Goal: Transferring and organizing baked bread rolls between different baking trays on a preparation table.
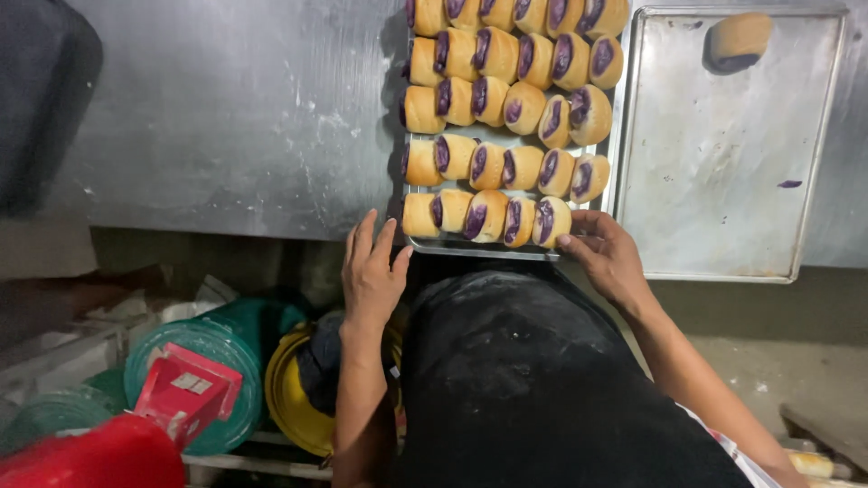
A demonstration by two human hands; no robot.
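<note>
Full tray (420,242) of purple-filled rolls (515,136) gripped at lower corners by left hand (372,276) and right hand (604,253); one roll (740,38) moved onto the right-hand tray (723,163).

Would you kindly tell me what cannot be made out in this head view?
- Full tray: far end, and the top rolls, cut off by the upper edge.
- Left hand: fingertips hidden behind the tray corner; grip unclear.
- Right hand: palm side hidden.
- Lone roll on the second tray: filling in shadow.
</note>
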